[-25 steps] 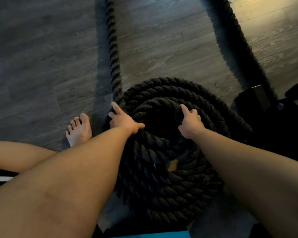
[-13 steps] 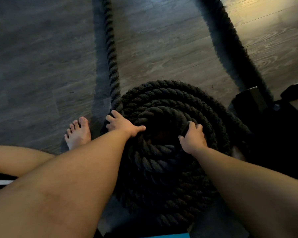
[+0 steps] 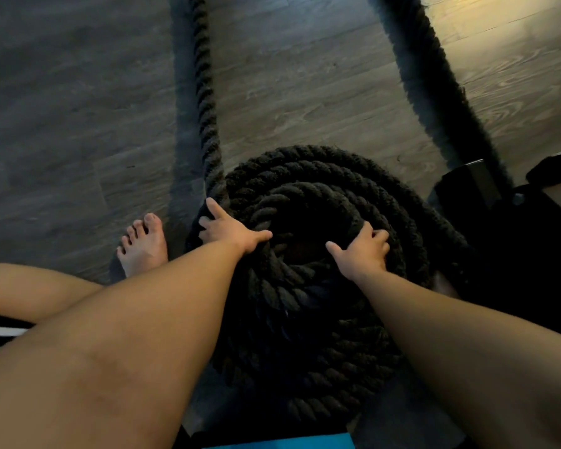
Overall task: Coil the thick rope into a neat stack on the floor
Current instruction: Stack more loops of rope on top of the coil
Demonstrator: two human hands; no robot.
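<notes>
Your right hand (image 3: 363,251) is curling over the top inner turn of the thick rope (image 3: 305,335), which is lying coiled on the floor (image 3: 78,124) before you. Your left hand (image 3: 232,231) is pressing, fingers spread, on its left rim. It's looking heavy, stiff and rough, so take whole turns.

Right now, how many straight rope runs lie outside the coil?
2. The left run leaves the coil by the left hand; the right run lies far right, its lower end lost near a dark box.
</notes>
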